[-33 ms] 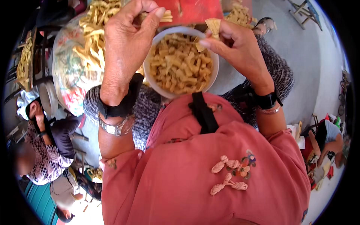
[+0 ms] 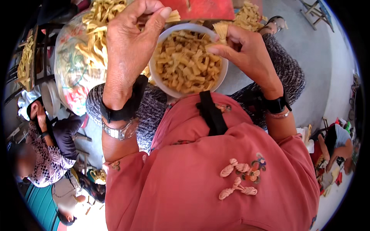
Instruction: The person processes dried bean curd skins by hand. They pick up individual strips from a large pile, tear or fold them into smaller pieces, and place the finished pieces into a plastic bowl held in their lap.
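Observation:
Thumb and fingers of my left hand [image 2: 131, 44] are closed on a pale yellow strip [image 2: 174, 16], whose cut end sticks out to the right. A pinch of my right hand [image 2: 248, 52] holds a fan-shaped pale yellow strip piece [image 2: 221, 32], narrow at its lower part and spread at the top. Between and below the hands is a white bowl [image 2: 224, 73], full of short, folded yellow pieces [image 2: 187, 63]. My right hand is over the bowl's right rim; my left is beside its upper left.
A red surface [image 2: 208, 9] lies beyond the bowl, with a heap of yellow pieces [image 2: 248, 17] to its right. Long yellow strips [image 2: 96, 44] lie on a clear plastic bag [image 2: 67, 73] at left. Other people sit at left [image 2: 50, 161] and right [image 2: 341, 146].
The strip in my left hand shows a shorter end. The fanned piece and my right hand sit slightly lower and to the right. The whole view has shifted a little.

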`<action>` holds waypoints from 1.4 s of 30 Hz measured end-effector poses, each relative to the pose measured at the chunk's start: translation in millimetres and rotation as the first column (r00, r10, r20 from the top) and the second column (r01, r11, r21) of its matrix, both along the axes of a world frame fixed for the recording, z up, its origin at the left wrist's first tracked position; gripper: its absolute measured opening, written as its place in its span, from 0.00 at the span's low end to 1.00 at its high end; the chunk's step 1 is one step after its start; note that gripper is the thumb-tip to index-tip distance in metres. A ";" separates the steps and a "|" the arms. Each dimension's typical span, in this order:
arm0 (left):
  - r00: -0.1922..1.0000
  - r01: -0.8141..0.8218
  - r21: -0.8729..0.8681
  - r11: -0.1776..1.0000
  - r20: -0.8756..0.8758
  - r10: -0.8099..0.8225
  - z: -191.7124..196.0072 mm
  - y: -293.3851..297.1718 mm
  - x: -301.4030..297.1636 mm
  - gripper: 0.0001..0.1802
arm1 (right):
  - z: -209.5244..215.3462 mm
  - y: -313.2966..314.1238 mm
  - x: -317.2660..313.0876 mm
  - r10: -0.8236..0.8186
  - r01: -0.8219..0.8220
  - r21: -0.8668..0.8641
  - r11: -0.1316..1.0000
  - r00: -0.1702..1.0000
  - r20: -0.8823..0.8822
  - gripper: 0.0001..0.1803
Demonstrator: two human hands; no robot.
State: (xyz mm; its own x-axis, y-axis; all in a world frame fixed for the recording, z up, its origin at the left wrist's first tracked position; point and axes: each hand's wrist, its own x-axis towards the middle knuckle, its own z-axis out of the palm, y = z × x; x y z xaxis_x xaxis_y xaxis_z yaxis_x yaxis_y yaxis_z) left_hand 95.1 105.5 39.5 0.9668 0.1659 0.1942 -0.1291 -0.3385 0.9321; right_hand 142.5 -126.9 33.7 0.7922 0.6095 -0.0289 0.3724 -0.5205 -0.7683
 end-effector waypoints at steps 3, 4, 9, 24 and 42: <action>0.962 -0.182 0.084 0.980 0.221 0.160 4.0 37.8 -15.7 0.06 | -41.3 -6.6 -21.8 -0.104 0.102 -0.042 0.994 0.993 -0.049 0.17; 0.940 -0.240 0.045 0.970 0.260 0.221 9.2 54.7 -20.7 0.05 | -50.3 -11.1 -25.9 -0.146 0.140 -0.067 0.988 0.985 -0.092 0.17; 0.923 -0.348 0.199 0.916 -0.100 0.372 13.2 110.1 -44.4 0.13 | -104.7 -19.3 -43.9 -0.094 0.105 0.022 0.994 0.956 -0.277 0.11; -0.120 0.548 -0.180 0.817 -0.983 -0.136 -250.4 90.5 -48.1 0.23 | -128.2 5.1 -30.0 -0.144 0.249 0.094 0.964 0.784 -0.603 0.10; 0.520 0.244 0.117 0.963 -0.854 -0.028 -129.9 116.2 -38.1 0.16 | -109.7 11.8 -35.1 -0.035 0.171 0.146 0.974 0.755 -0.654 0.11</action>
State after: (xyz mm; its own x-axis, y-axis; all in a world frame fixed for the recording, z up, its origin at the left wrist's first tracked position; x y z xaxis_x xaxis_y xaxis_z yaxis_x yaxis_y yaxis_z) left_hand 56.9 221.8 -90.5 0.7020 0.0801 -0.7076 0.6134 -0.5727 0.5437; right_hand 107.4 -115.2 -76.1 0.6846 0.5729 -0.4507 -0.2939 -0.3488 -0.8899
